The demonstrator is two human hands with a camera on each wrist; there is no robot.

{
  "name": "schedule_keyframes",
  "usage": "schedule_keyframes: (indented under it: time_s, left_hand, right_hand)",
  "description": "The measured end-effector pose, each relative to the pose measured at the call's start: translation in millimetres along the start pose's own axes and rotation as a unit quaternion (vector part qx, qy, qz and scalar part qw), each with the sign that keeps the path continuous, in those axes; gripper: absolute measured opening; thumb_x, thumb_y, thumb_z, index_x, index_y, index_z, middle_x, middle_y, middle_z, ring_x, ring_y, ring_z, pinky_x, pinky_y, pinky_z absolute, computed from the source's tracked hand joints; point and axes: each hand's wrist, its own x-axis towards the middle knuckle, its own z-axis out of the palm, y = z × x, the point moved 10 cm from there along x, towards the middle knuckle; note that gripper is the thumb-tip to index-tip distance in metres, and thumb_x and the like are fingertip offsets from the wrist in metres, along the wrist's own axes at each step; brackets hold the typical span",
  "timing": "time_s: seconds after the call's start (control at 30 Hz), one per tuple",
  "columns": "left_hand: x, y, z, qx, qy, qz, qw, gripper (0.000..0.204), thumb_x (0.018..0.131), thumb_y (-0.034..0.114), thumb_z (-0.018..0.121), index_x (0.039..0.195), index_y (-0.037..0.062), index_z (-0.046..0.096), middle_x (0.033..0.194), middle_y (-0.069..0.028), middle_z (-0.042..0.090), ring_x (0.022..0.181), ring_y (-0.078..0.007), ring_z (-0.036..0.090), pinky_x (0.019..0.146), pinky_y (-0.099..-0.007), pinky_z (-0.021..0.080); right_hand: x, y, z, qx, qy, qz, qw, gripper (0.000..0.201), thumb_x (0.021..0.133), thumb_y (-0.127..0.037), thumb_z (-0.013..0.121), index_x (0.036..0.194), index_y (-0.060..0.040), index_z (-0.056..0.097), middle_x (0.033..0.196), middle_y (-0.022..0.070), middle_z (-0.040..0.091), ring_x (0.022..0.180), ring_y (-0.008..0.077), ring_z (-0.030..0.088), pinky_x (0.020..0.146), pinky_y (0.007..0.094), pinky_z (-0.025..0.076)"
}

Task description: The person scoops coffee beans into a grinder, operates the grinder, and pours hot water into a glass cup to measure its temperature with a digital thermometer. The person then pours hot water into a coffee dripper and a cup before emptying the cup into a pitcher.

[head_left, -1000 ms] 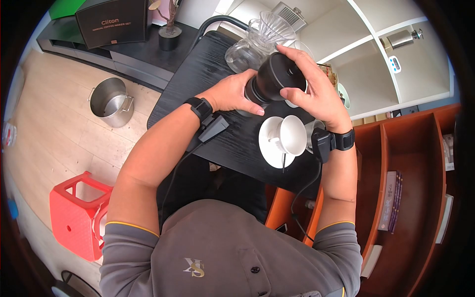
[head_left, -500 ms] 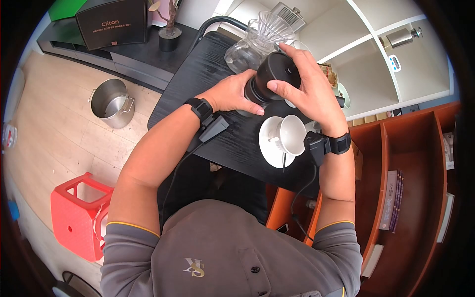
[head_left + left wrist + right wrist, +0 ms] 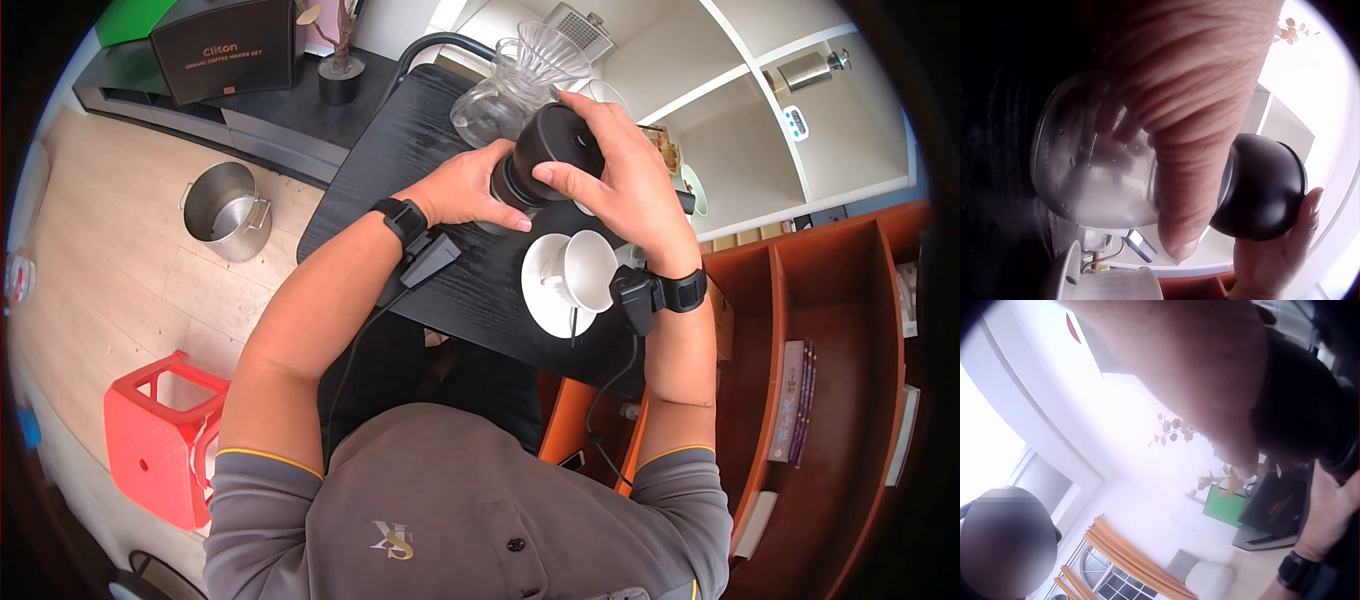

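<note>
A manual coffee grinder (image 3: 557, 142) stands on the black table, with a rounded black top and a clear glass jar (image 3: 1085, 165) below. My left hand (image 3: 462, 188) grips its narrow middle, the thumb lying across the front. Around the black top curl the fingers and thumb of my right hand (image 3: 640, 195). The left wrist view has the jar resting at the dark tabletop, with the black top (image 3: 1263, 187) cupped from beyond. Just in front of the grinder is a white cup (image 3: 590, 268) on a white saucer (image 3: 538, 302).
Behind the grinder stand a glass server (image 3: 482, 115) and a clear ribbed dripper (image 3: 560, 55). White shelves (image 3: 735, 150) rise beyond the black table (image 3: 370, 180). On the floor at left are a metal pot (image 3: 225, 215) and a red stool (image 3: 150, 440); brown shelving (image 3: 830, 330) lies at right.
My right hand has turned around the grinder's black top, its thumb shifting left and its wrist a little lower. The left hand keeps its grip in place.
</note>
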Motion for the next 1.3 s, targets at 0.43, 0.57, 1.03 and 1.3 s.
schedule_keyframes:
  time_s: [0.43, 0.57, 1.03, 1.3]
  left_hand:
    - [-0.3, -1.7, 0.4, -0.013, 0.002, -0.003, 1.000, 0.101, 0.057, 0.049, 0.093, 0.133, 0.0001, 0.049, 0.121, -0.0201, 0.065, 0.117, -0.0314, 0.062, 0.102, -0.0375, 0.047]
    - [-0.7, -1.2, 0.3, -0.012, 0.000, -0.005, 1.000, 0.101, 0.057, 0.050, 0.093, 0.134, 0.0001, 0.049, 0.122, -0.0203, 0.065, 0.117, -0.0316, 0.062, 0.102, -0.0377, 0.047]
    - [-0.4, -1.7, 0.0, -0.005, 0.005, -0.001, 1.000, 0.100, 0.058, 0.050, 0.092, 0.134, 0.0005, 0.049, 0.121, -0.0206, 0.065, 0.117, -0.0327, 0.062, 0.102, -0.0381, 0.048]
    - [-1.2, -1.4, 0.3, -0.011, 0.002, -0.004, 1.000, 0.101, 0.058, 0.049, 0.092, 0.135, 0.0006, 0.047, 0.122, -0.0207, 0.065, 0.118, -0.0324, 0.062, 0.102, -0.0378, 0.047]
  right_hand:
    - [-0.4, 2.8, 1.7, 0.078, 0.000, -0.055, 0.995, 0.076, 0.078, -0.034, 0.075, 0.140, 0.0012, 0.049, 0.123, 0.0212, 0.059, 0.115, 0.0366, 0.058, 0.098, 0.0417, 0.047]
    - [-0.9, 2.5, 3.5, 0.062, 0.021, -0.043, 0.997, 0.076, 0.078, -0.038, 0.076, 0.139, -0.0001, 0.050, 0.117, 0.0204, 0.061, 0.110, 0.0362, 0.060, 0.095, 0.0421, 0.048]
    - [-2.7, 4.6, 2.5, 0.059, 0.024, -0.040, 0.997, 0.077, 0.080, -0.039, 0.073, 0.140, 0.0027, 0.047, 0.122, 0.0230, 0.059, 0.115, 0.0391, 0.057, 0.099, 0.0434, 0.045]
    - [-2.3, -2.6, 2.0, 0.043, 0.005, -0.061, 0.997, 0.075, 0.083, -0.036, 0.070, 0.141, 0.0045, 0.045, 0.124, 0.0228, 0.059, 0.115, 0.0391, 0.057, 0.100, 0.0437, 0.045]
